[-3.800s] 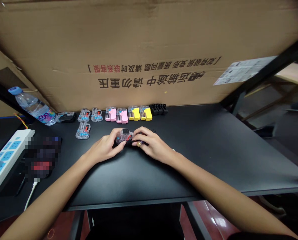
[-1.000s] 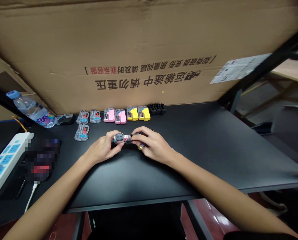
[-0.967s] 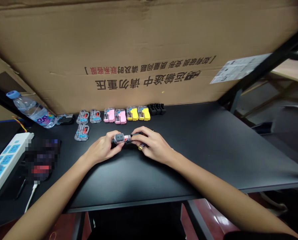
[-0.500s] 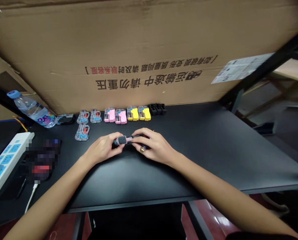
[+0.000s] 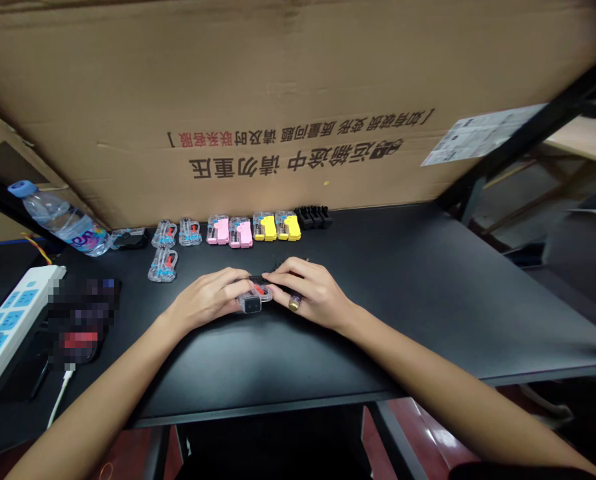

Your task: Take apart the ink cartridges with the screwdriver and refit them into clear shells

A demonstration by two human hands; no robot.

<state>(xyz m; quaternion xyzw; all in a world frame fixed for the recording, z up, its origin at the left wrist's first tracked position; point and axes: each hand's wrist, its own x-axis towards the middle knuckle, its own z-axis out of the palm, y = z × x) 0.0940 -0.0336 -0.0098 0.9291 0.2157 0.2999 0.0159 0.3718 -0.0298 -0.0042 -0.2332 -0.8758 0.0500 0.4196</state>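
Over the desk (image 5: 358, 360), fingers of the left hand (image 5: 212, 295) grip a clear device (image 5: 253, 303) while fingers of the right hand (image 5: 316, 291) pinch its edge, seemingly adjusting it, the next move likely needing steadiness.

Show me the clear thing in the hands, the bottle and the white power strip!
Clear thing (image 5: 257, 294): head view, part beside its dark end.
Bottle (image 5: 60, 219): head view, its clear middle.
White power strip (image 5: 14, 313): head view, among its sockets.
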